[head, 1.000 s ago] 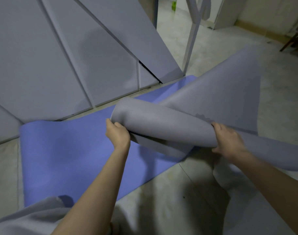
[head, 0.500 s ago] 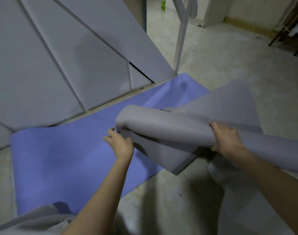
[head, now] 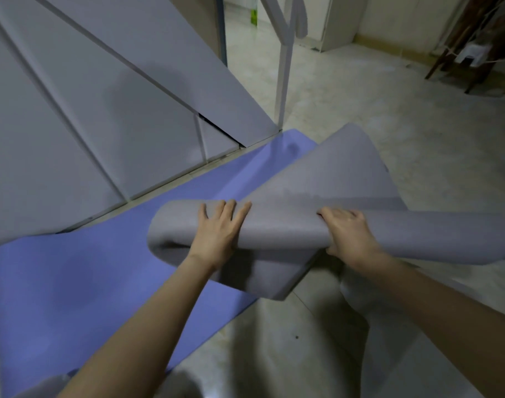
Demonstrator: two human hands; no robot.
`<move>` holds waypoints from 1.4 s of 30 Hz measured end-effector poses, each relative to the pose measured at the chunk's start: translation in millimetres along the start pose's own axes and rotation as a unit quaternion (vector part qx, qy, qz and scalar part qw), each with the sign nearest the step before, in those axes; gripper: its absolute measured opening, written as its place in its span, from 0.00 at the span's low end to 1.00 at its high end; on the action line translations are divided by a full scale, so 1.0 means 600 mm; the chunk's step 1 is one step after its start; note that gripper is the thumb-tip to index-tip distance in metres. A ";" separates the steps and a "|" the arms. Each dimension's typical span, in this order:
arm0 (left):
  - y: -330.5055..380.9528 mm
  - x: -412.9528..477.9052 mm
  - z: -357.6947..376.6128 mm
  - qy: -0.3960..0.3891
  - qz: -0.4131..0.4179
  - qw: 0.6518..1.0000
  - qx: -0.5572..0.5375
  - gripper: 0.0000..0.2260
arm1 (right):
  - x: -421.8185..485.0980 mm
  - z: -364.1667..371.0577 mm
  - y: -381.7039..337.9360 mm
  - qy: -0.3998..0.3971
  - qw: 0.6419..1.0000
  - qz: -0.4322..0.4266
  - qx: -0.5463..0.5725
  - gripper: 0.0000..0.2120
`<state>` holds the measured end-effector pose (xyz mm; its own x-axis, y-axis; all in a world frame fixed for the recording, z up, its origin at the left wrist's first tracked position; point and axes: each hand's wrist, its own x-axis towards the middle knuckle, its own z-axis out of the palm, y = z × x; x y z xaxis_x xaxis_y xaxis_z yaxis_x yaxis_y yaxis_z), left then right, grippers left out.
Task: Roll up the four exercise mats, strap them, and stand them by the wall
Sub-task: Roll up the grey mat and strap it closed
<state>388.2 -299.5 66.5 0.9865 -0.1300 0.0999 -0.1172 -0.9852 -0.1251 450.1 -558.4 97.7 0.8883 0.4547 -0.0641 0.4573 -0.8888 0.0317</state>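
Left hand: lies flat on top of the roll, fingers straight and spread, pressing down and gripping nothing.
Right hand: fingers are curled over the far side of the roll and the thumb is tucked below, so it grips the mat.
Grey mat: at centre frame, partly rolled into a loose tube under both hands. The unrolled length runs off toward the upper right, and a slack corner hangs out below the tube.
Step in hand: rolling this mat, probably early in the task. No strap is in view and no rolled mat stands by the wall.
Next move: likely to tuck in the hanging corner and square the ends, then roll on with even pressure from both hands.
Texture and shape: matte foam with a fine grain, thick and rounded at the fold. It looks springy and likely to unroll if released.
Blue mat: flat under the roll, across the lower left.
Wall panels: smooth grey panels with thin seams, upper left.
Floor: pale, glossy tile, right side.
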 end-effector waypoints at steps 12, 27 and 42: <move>-0.089 -0.009 -0.079 0.177 0.018 0.977 0.114 0.33 | 0.035 0.008 -0.066 0.083 0.990 -0.013 0.115 0.35; 0.003 -0.172 0.071 -0.077 -0.119 0.990 -0.005 0.52 | -0.006 0.041 -0.135 -0.133 0.984 -0.110 -0.046 0.31; 0.110 -0.118 0.058 -0.050 -0.054 0.981 -0.180 0.38 | 0.022 -0.014 -0.157 -0.284 0.944 -0.152 -0.068 0.40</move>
<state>314.6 -351.3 16.7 0.9995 -0.0296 -0.0060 -0.0273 -0.9705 0.2395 419.3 -467.8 102.2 0.5664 0.5492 -0.6145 0.7231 -0.6888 0.0508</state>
